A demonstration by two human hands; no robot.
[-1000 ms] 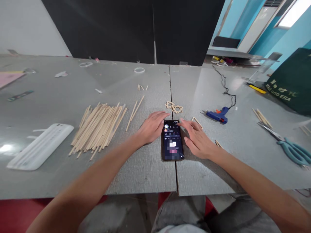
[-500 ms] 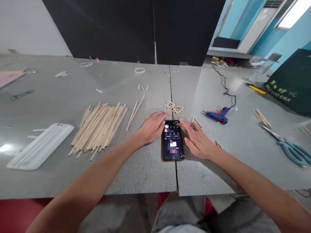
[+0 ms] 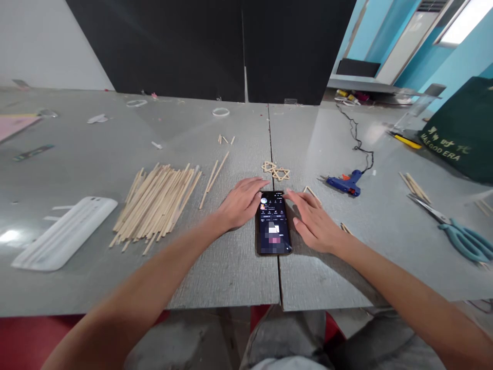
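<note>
A smartphone [image 3: 274, 231] with its dark screen lit lies flat on the grey table, across the seam. My left hand [image 3: 242, 203] rests beside its upper left edge, fingers stretched out and thumb along the phone's side. On the other side, my right hand [image 3: 314, 221] is open with the index fingertip at the upper right corner of the phone. Just beyond the phone lie two small wooden stick stars [image 3: 281, 174]. A stick triangle [image 3: 313, 195] is partly hidden behind my right hand.
To the left sits a pile of thin wooden sticks [image 3: 156, 203] and a white plastic packet [image 3: 65, 234]. On the right are a blue glue gun [image 3: 344, 183] with a black cord, teal-handled scissors [image 3: 458, 234], a yellow cutter [image 3: 406, 140] and a dark green bag [image 3: 462, 128].
My right index finger has shifted slightly from over the screen's upper right to the phone's edge. My left hand and the phone stay in place.
</note>
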